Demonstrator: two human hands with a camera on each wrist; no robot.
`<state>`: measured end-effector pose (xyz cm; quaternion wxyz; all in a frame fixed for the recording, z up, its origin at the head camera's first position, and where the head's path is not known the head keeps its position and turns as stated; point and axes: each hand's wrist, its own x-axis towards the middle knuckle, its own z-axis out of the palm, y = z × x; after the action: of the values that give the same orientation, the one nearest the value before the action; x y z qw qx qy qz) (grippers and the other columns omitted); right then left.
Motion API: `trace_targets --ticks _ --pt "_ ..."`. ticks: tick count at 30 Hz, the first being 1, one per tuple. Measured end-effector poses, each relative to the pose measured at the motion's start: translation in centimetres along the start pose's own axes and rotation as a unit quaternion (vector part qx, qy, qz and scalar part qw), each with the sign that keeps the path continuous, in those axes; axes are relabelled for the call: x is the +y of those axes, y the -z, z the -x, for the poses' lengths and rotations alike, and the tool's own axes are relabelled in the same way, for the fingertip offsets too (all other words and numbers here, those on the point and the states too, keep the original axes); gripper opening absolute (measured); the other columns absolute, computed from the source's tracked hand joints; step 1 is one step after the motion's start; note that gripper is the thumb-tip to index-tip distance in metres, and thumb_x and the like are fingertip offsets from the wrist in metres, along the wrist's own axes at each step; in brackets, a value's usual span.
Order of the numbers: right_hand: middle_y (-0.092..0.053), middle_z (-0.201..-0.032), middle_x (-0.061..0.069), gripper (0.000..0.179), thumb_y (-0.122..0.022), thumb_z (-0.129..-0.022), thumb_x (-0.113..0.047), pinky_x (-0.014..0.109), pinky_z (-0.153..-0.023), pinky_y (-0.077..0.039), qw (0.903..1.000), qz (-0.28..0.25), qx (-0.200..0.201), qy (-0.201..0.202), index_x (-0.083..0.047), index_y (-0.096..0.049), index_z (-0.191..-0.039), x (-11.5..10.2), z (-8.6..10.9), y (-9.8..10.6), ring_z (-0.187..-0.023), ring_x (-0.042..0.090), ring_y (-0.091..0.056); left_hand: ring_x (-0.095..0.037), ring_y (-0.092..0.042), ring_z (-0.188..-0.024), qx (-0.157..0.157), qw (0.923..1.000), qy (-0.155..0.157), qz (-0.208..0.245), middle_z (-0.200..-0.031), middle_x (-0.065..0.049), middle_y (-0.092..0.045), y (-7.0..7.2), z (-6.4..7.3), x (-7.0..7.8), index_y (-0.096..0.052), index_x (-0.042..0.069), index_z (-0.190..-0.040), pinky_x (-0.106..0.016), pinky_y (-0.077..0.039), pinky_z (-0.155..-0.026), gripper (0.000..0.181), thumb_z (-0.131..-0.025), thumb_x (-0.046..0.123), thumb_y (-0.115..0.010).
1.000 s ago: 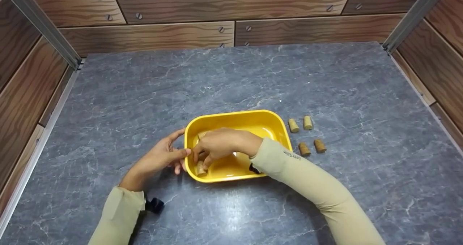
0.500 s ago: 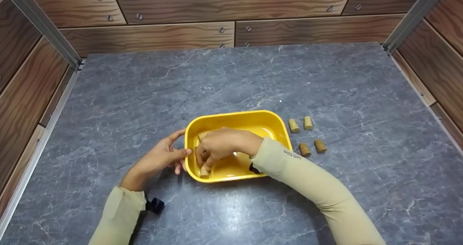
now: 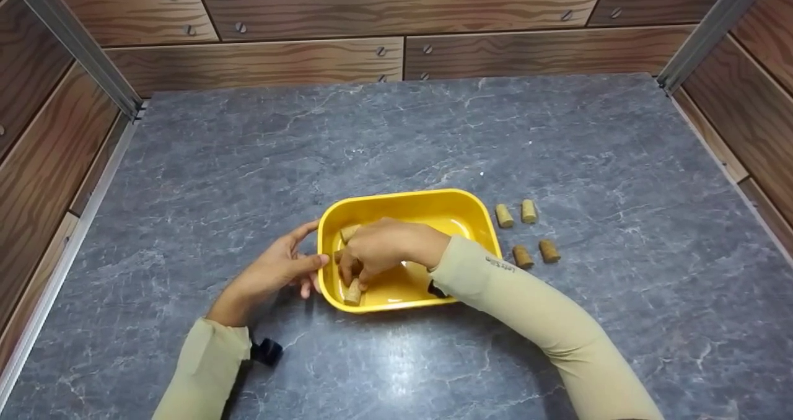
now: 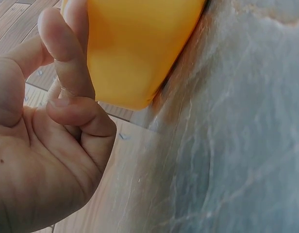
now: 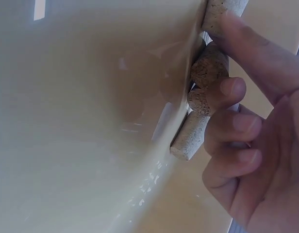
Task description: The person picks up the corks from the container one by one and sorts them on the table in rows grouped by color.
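My left hand (image 3: 282,265) holds the left end of a yellow plastic tub (image 3: 409,200), its thumb on the rim and fingers against the outer wall. In the left wrist view the tub's outside (image 4: 140,53) rises beside the bent fingers. My right hand (image 3: 381,246) reaches inside and pinches a light cork stopper (image 3: 352,295) at the near left corner. Its thumb (image 5: 244,36) lies on that light cork (image 5: 215,19) in the right wrist view; the index finger's contact is partly hidden. Beside it are dark corks (image 5: 210,68) and another light cork (image 5: 188,138).
Right of the tub lie two light corks (image 3: 528,210) and two dark corks (image 3: 523,256) on the grey marbled tabletop (image 3: 248,153). Wood-patterned panels (image 3: 396,11) enclose the back and sides. A black wrist device (image 3: 266,352) shows by the left sleeve.
The near light cork has shifted slightly right inside the tub, with my right fingers following it. My left hand, the tub and the corks outside stay in place.
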<state>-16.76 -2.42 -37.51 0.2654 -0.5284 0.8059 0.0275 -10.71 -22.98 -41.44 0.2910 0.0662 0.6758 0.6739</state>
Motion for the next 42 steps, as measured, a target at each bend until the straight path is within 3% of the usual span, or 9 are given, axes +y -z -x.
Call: trace_targets --ticks 10,16,21,26,32,42 --pt "-0.068 -0.099 -0.010 0.020 -0.070 -0.086 -0.038 0.025 -0.062 -0.043 0.9992 -0.024 0.031 -0.002 -0.032 -0.071 -0.105 0.0 1.5 1.7 -0.075 0.008 -0.054 -0.009 -0.059 -0.046 -0.008 1.0000 -0.003 0.004 -0.063 -0.002 -0.068 0.1 -0.1 0.0 -0.006 0.008 -0.154 -0.021 -0.052 -0.048 0.078 -0.096 0.011 -0.057" --pt "-0.071 -0.094 -0.002 0.026 -0.071 -0.086 -0.035 0.025 -0.061 -0.044 0.9964 -0.046 0.072 -0.001 -0.026 -0.071 -0.111 0.9 4.1 4.1 -0.074 0.010 -0.056 -0.009 -0.060 -0.047 -0.008 1.0000 -0.002 0.003 -0.064 -0.002 -0.069 0.1 -0.2 -0.1 -0.006 0.008 -0.154 -0.022 -0.052 -0.048 0.079 -0.096 0.014 -0.059" --pt "-0.057 -0.074 -0.003 0.023 -0.069 -0.088 -0.036 0.022 -0.053 -0.033 0.9934 -0.046 0.103 -0.020 -0.025 -0.071 -0.108 2.2 6.8 5.0 -0.064 0.009 -0.044 -0.009 -0.060 -0.046 -0.008 1.0000 -0.004 -0.001 -0.063 -0.002 -0.069 0.2 -0.2 -0.2 -0.005 0.007 -0.154 -0.022 -0.052 -0.048 0.078 -0.096 0.011 -0.057" --pt "-0.046 -0.065 -0.003 0.024 -0.068 -0.088 -0.037 0.022 -0.050 -0.027 0.9881 -0.069 0.135 -0.027 -0.022 -0.073 -0.106 4.2 9.3 4.7 -0.057 0.008 -0.035 -0.009 -0.060 -0.047 -0.001 1.0000 0.002 -0.001 -0.063 -0.003 -0.068 0.1 -0.2 -0.1 -0.006 0.009 -0.155 -0.022 -0.052 -0.048 0.080 -0.095 0.014 -0.059" --pt "-0.054 -0.069 0.000 0.026 -0.068 -0.089 -0.032 0.022 -0.053 -0.033 0.9828 -0.099 0.152 -0.034 -0.016 -0.072 -0.108 6.8 12.3 3.2 -0.060 0.008 -0.038 -0.009 -0.059 -0.047 0.004 1.0000 0.006 0.004 -0.063 -0.003 -0.068 0.0 0.0 -0.1 -0.006 0.009 -0.155 -0.022 -0.052 -0.049 0.082 -0.095 0.015 -0.060" --pt "-0.062 -0.072 -0.004 0.022 -0.068 -0.089 -0.030 0.022 -0.055 -0.043 0.9706 -0.141 0.180 -0.075 -0.018 -0.072 -0.108 10.0 17.7 1.0 -0.057 0.005 -0.048 -0.009 -0.059 -0.046 -0.002 1.0000 0.002 -0.004 -0.062 -0.002 -0.068 0.1 -0.2 -0.1 -0.006 0.010 -0.155 -0.022 -0.052 -0.049 0.077 -0.096 0.013 -0.057"
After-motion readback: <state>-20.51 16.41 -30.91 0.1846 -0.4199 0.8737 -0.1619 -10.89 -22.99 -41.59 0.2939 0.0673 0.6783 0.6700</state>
